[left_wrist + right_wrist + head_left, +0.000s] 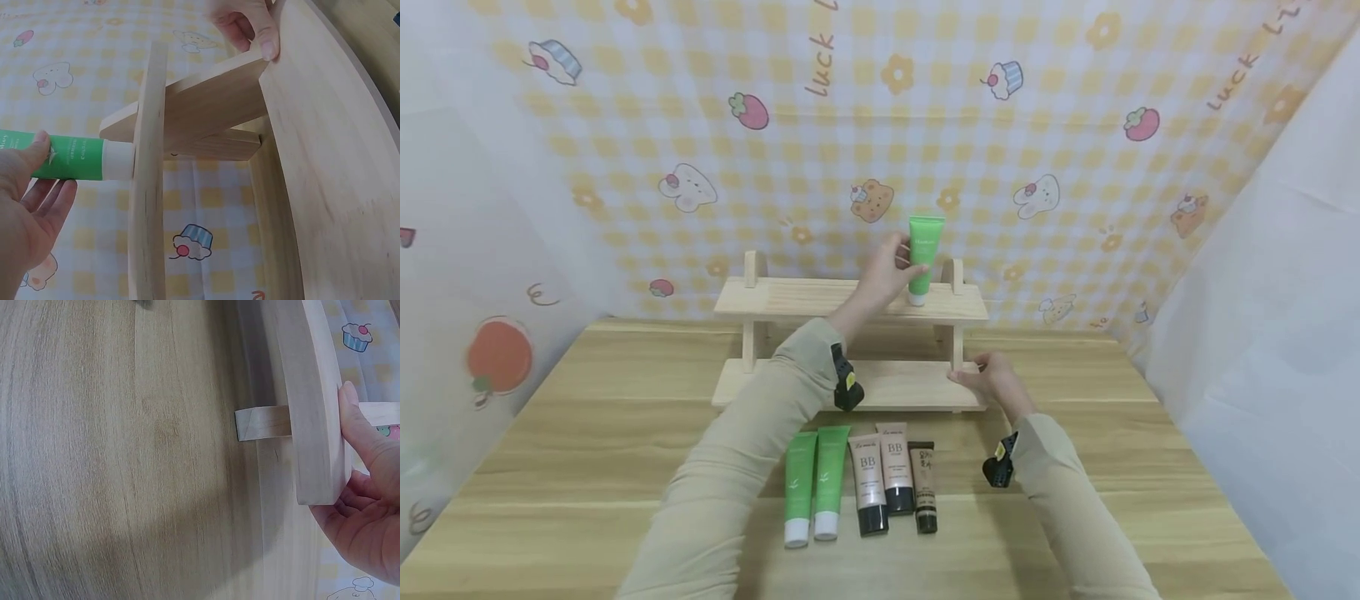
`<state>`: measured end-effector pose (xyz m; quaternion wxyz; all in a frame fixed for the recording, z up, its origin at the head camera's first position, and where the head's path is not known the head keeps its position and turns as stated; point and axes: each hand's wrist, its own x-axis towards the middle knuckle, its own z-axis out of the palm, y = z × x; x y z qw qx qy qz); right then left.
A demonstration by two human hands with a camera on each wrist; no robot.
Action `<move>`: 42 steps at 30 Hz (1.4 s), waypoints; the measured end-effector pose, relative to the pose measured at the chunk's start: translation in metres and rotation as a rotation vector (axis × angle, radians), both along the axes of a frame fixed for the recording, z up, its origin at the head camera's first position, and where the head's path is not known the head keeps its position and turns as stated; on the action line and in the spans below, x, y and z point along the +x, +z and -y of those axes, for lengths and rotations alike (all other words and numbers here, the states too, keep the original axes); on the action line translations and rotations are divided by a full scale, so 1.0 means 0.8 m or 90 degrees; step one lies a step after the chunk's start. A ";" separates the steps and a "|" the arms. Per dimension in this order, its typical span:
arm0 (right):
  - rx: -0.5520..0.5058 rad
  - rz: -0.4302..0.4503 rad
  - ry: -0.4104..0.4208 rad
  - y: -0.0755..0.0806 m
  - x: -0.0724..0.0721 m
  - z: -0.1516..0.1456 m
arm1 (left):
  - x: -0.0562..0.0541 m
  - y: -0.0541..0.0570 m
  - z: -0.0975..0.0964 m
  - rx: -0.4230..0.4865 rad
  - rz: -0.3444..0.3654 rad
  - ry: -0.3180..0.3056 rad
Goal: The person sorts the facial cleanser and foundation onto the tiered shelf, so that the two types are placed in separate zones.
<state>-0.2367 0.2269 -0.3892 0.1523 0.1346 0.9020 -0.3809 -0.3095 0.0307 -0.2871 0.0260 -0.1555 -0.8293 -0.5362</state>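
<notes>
A green squeeze tube (924, 250) with a white cap stands cap-down at the right part of the upper shelf (820, 297). My left hand (887, 271) holds it between thumb and fingers; in the left wrist view the cap meets the board's edge line. At the right end of the lower shelf (902, 385), my right hand (996, 382) grips the board, thumb on top and fingers beneath, as the right wrist view shows. The wooden rack has two tiers joined by slanted side pieces (212, 103).
In front of the rack lie two green tubes (830, 483), two pink BB cream tubes (868, 483) and a smaller brown tube (925, 487) with a black cap. A checked cloth (820, 150) hangs behind the wooden table (587, 433), with white cloth at both sides.
</notes>
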 end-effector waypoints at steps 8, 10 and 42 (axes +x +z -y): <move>0.005 -0.004 -0.001 -0.001 -0.002 0.002 | -0.004 -0.007 -0.006 0.001 0.002 -0.013; 0.007 -0.001 -0.003 -0.001 -0.002 0.001 | -0.004 -0.009 -0.006 -0.004 -0.002 -0.018; 0.009 -0.002 0.006 -0.006 -0.005 -0.003 | 0.026 -0.009 0.043 -0.079 0.069 -0.060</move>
